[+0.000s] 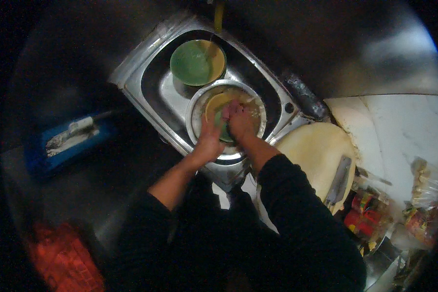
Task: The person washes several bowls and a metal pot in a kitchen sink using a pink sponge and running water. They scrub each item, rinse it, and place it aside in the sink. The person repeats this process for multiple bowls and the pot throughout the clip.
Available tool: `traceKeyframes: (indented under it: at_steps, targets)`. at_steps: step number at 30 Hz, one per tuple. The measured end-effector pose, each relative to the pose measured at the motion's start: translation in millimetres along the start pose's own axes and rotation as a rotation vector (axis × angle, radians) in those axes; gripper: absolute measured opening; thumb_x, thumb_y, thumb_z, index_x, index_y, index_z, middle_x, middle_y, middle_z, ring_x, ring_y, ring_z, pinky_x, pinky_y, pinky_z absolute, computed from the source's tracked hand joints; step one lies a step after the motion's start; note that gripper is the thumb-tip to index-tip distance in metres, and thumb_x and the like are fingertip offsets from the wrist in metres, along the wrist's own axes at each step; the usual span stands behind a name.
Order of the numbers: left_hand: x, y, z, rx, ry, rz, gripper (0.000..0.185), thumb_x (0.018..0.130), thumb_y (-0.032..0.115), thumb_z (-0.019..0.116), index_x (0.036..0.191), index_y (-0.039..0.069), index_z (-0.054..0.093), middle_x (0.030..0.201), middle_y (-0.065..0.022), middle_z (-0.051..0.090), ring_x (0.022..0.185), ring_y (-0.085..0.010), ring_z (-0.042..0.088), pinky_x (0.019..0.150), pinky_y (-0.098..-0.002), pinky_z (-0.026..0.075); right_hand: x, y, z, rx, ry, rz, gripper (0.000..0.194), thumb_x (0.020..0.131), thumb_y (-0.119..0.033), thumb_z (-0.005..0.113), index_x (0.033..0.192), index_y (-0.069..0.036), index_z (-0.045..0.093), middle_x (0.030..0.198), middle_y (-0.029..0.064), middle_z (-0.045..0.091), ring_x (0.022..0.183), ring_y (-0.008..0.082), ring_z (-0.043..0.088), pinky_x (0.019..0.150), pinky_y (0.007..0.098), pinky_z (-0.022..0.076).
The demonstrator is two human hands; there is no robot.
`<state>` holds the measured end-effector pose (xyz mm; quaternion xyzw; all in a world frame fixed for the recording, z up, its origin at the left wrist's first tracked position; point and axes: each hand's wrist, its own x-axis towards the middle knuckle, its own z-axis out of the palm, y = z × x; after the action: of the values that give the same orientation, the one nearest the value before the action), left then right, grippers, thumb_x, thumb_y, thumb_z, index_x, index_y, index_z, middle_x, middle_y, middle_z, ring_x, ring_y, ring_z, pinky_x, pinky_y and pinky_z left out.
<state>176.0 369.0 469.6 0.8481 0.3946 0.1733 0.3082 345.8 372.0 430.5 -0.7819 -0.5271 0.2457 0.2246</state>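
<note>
A round metal basin [189, 114] of cloudy water stands in the front part of a stainless steel sink [164, 85]. In it lies a green and yellow bowl [216, 102], tilted and partly hidden by my hands. My left hand [211, 140] grips the bowl's near left side, its fingers blurred. Curled fingers of my right hand [239, 120] press into the bowl's inside; whether they hold a cloth or sponge I cannot tell. Behind the basin sits another bowl [191, 62], also green and yellow, upright in the sink.
Right of the sink, a cleaver [339, 180] lies on a thick round cutting board [306, 146]. Past it are red food packages [365, 215] and a plastic bag [429, 189]. A yellow hose [219, 18] hangs above the sink. Leftward are a blue container [64, 160] and a red crate [67, 255].
</note>
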Motion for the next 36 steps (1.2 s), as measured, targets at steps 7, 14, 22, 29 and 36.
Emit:
traceKeyframes:
  at_steps: [7, 14, 22, 29, 36]
  targets:
    - [21, -32, -5, 0.482, -0.3, 0.223, 0.039, 0.086, 0.009, 0.052, 0.122, -0.003, 0.063, 0.143, -0.033, 0.039, 0.139, -0.0531, 0.026, 0.117, -0.061, 0.016, -10, -8, -16, -0.173, -0.598, 0.037, 0.035, 0.092, -0.033, 0.051, 0.104, -0.006, 0.07, 0.097, 0.0223, 0.068, 0.093, 0.035, 0.066, 0.089, 0.0398, 0.0496]
    - [42, 0, -16, -0.031, -0.429, 0.016, 0.023, 0.081, 0.01, 0.058, 0.096, -0.002, 0.07, 0.094, -0.0248, 0.069, 0.087, -0.04, 0.067, 0.081, -0.0475, 0.054, -52, -66, -115, 0.342, -0.222, 0.172, 0.033, 0.087, -0.024, 0.062, 0.118, -0.012, 0.067, 0.119, 0.0223, 0.064, 0.1, 0.0432, 0.063, 0.091, 0.0486, 0.0499]
    - [27, 61, -64, -1.018, -0.302, -0.509, 0.031, 0.082, 0.009, 0.071, 0.111, -0.001, 0.068, 0.102, -0.0073, 0.07, 0.092, -0.0184, 0.064, 0.082, -0.0372, 0.052, 10, -50, -106, 1.03, -0.212, 0.827, 0.044, 0.095, -0.029, 0.055, 0.132, -0.005, 0.057, 0.134, 0.0209, 0.054, 0.116, 0.0362, 0.056, 0.102, 0.0458, 0.0423]
    - [37, 64, -78, -0.628, -0.262, -0.355, 0.031, 0.083, 0.011, 0.066, 0.112, 0.001, 0.067, 0.101, -0.0129, 0.072, 0.093, -0.0213, 0.067, 0.086, -0.0364, 0.051, -1, -42, -80, 0.617, 0.071, -0.141, 0.04, 0.1, -0.036, 0.049, 0.126, -0.008, 0.058, 0.127, 0.0107, 0.061, 0.115, 0.0278, 0.058, 0.096, 0.044, 0.0477]
    - [26, 73, -70, -0.424, 0.027, -0.046, 0.032, 0.083, 0.01, 0.066, 0.114, 0.0, 0.064, 0.098, -0.024, 0.068, 0.093, -0.0402, 0.067, 0.082, -0.0421, 0.053, 2, -33, -57, 1.318, -0.036, 0.926, 0.058, 0.104, -0.052, 0.032, 0.141, -0.009, 0.048, 0.133, 0.016, 0.055, 0.117, 0.0293, 0.054, 0.098, 0.0451, 0.0449]
